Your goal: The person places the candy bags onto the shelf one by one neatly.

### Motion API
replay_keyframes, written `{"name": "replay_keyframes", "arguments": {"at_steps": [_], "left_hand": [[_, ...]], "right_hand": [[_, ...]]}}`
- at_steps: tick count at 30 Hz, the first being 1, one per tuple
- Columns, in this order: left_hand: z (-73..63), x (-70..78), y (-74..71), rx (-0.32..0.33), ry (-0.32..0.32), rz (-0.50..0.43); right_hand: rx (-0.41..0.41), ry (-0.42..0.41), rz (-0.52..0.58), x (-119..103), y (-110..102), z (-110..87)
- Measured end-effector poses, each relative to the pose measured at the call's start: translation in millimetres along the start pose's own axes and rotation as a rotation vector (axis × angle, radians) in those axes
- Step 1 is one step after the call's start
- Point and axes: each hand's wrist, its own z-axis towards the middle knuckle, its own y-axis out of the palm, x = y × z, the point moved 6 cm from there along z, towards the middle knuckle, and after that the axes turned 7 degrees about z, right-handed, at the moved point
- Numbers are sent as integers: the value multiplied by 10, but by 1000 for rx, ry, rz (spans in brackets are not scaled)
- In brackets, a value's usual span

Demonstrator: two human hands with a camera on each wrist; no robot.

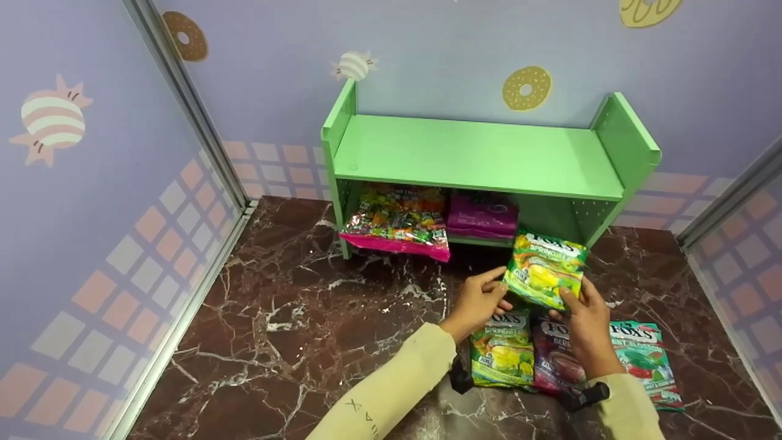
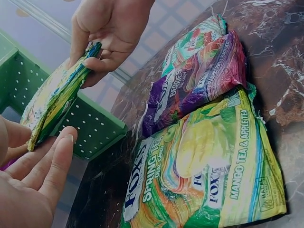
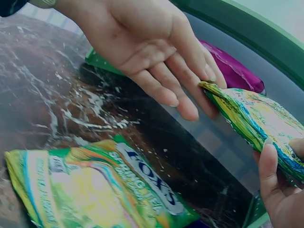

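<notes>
Both hands hold up a green-and-yellow Fox's Spring Tea candy bag in front of the green shelf's lower right opening. My left hand pinches its left edge between thumb and index finger, the other fingers extended, as the right wrist view shows. My right hand grips the lower right corner, thumb on the front. Below on the floor lie a second Spring Tea bag, a purple Fox's berries bag and a teal Fox's bag. The right arm partly covers the purple one.
The green shelf stands against the back wall. Its lower level holds a colourful candy bag jutting over the front edge, and a magenta pack beside it. Side walls bound the dark marble floor.
</notes>
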Motion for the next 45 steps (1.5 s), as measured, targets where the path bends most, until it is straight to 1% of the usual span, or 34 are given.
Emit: {"name": "replay_keyframes", "arguments": {"at_steps": [2,7,13,17,21,24,27,30,33,38,41,45], "left_hand": [[7,6,4,0,9,1],[18,8,2,12,19,14],[28,14,23,11,15,21],[32,37,74,-21,16,-4],[21,79,132,-71,37,2],[14,103,164,-107,45,21],[23,107,189,-134,41,30],[37,101,206,-149,40,39],[37,78,193,-155,35,42],[-5,18,152,-167,28,21],[-27,-38,119,-171,31,22],[-33,-118,46,-143,29,60]], "right_hand": [[-7,7,-9,-17,-18,56],[-22,50,16,-30,-35,168],[15,70,76,-87,-26,244],[74,96,184,-156,-64,271],[147,111,356,-206,-116,272],[170,107,462,-215,-111,265],[171,94,516,-201,-52,257],[158,98,524,-171,25,249],[149,95,516,-143,93,258],[201,61,531,-150,84,287],[232,56,571,-162,52,321],[257,43,608,-170,32,376]]}}
